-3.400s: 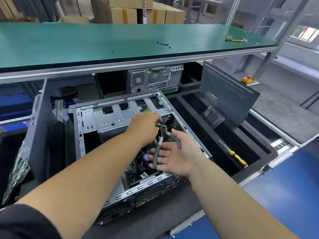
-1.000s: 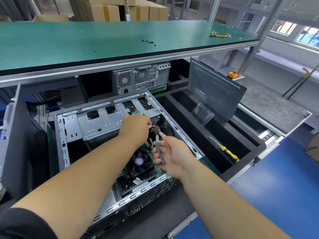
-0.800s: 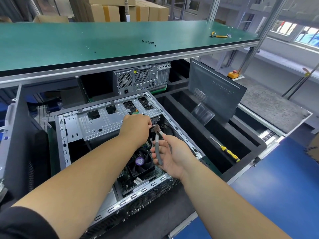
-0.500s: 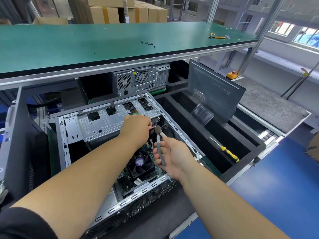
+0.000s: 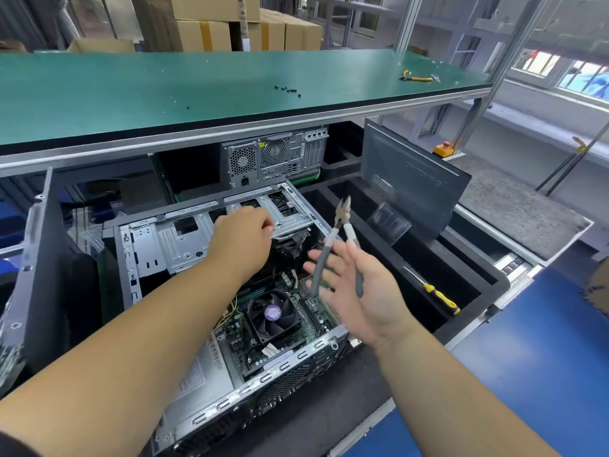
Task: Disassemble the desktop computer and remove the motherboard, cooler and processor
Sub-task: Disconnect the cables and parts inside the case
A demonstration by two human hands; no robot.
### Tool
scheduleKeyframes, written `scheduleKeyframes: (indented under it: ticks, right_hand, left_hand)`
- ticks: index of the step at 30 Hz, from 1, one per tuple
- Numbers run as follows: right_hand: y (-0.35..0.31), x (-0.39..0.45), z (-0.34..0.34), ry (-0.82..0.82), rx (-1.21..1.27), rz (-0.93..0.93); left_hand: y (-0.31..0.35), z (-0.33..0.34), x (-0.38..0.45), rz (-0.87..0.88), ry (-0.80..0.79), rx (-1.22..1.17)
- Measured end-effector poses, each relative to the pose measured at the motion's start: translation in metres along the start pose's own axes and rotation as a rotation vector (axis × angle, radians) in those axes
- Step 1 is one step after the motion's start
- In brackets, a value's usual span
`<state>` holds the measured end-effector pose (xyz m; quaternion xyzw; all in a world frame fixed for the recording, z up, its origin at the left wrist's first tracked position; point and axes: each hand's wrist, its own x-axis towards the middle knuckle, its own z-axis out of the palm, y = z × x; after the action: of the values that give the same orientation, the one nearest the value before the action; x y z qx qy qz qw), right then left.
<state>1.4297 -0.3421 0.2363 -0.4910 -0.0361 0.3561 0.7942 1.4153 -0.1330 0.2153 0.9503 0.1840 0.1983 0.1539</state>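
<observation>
The open desktop case [image 5: 184,240] lies on its side in a black foam tray. Inside it, the black cooler fan [image 5: 272,313] with a purple hub sits on the green motherboard [image 5: 235,331]. My left hand [image 5: 244,242] is at the edge of the silver drive cage, fingers curled round a thin pale cable. My right hand [image 5: 365,291] hovers palm-up above the case's right side. Grey-handled cutters [image 5: 342,222] lie across its straight fingers, handles spread and jaws pointing up. The processor is hidden under the cooler.
A yellow-handled screwdriver [image 5: 438,296] lies in the tray slot to the right. A grey side panel [image 5: 412,186] leans there, another panel [image 5: 39,275] stands at left. A second computer [image 5: 273,159] sits behind. The green bench [image 5: 197,90] carries loose screws [image 5: 288,90] and yellow pliers [image 5: 417,78].
My right hand has opened and lifted the cutters up and away from the cable. My left hand has moved up from inside the case to the drive cage edge.
</observation>
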Motion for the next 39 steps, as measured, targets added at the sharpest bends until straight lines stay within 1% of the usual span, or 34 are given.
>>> scheduleKeyframes:
  ticks: [2,5,6,8,10,12,16,19,22,25,28,31,36,39]
  right_hand:
    - [-0.011,0.000,-0.002,-0.021,0.023,-0.083]
    - [-0.028,0.003,-0.007,-0.041,0.079,-0.136]
    - [-0.032,0.005,-0.010,-0.049,0.099,-0.135]
    - [-0.037,0.007,-0.015,-0.083,0.128,-0.119]
    - [-0.041,0.010,-0.023,-0.122,0.119,-0.117]
    - [-0.048,0.015,-0.034,-0.154,0.099,-0.111]
    - [-0.074,0.029,-0.061,-0.136,0.054,-0.080]
    - [-0.092,0.039,-0.084,-0.152,0.044,-0.066]
    - [-0.112,0.052,-0.113,-0.150,-0.028,-0.069]
    - [-0.127,0.070,-0.142,-0.097,-0.139,-0.079]
    - [-0.134,0.088,-0.163,-0.045,-0.319,-0.046]
    - [-0.129,0.106,-0.179,-0.029,-0.444,0.009]
    - [-0.118,0.131,-0.189,-0.053,-0.434,0.087]
    - [-0.121,0.138,-0.184,-0.073,-0.399,0.080]
  left_hand:
    - [0.008,-0.005,-0.001,-0.040,-0.012,-0.250]
    - [0.028,-0.006,0.001,-0.141,-0.124,-0.705]
    - [0.035,-0.005,0.002,-0.172,-0.157,-0.822]
    - [0.050,0.001,0.003,-0.208,-0.206,-0.954]
    - [0.063,0.009,0.005,-0.229,-0.225,-1.017]
    - [0.075,0.017,0.009,-0.260,-0.223,-1.045]
    - [0.104,0.031,0.021,-0.299,-0.234,-1.070]
    - [0.124,0.042,0.035,-0.303,-0.231,-1.080]
    - [0.148,0.059,0.050,-0.299,-0.262,-1.027]
    - [0.164,0.075,0.061,-0.355,-0.275,-0.909]
    - [0.167,0.078,0.065,-0.404,-0.220,-0.778]
    - [0.163,0.073,0.066,-0.422,-0.193,-0.768]
    - [0.151,0.062,0.064,-0.467,-0.096,-0.746]
    - [0.142,0.055,0.060,-0.494,-0.045,-0.744]
